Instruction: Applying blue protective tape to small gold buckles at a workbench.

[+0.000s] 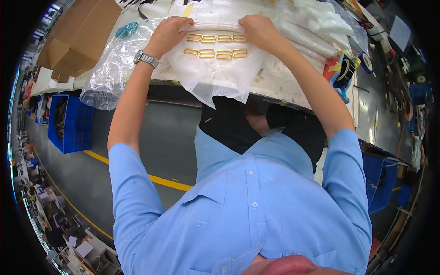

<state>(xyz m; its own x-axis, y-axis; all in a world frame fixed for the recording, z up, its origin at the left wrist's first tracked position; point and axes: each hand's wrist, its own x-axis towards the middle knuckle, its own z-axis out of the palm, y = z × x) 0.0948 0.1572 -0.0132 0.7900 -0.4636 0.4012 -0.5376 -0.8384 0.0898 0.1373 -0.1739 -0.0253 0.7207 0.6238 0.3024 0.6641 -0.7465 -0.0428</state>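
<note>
Several gold slide buckles (207,39) lie in two rows on a thin, whitish plastic sheet (215,73), which is spread on the table and hangs over its front edge. The sheet's far edge forms a rolled strip (215,26) just beyond the upper row. At the strip's left end, my left hand (173,31) has its fingers closed on the plastic, with a metal watch (145,58) on the wrist. My right hand (258,30) pinches the right end, close to the last buckle. Both thumbs point inward; some fingertips are hidden.
A transparent plastic bag (110,75) droops over the table edge at left, near an open cardboard box (80,36). Stacked white plastic packing (311,27) and a tape roll (365,62) are at right. A blue crate (71,123) stands left on the floor.
</note>
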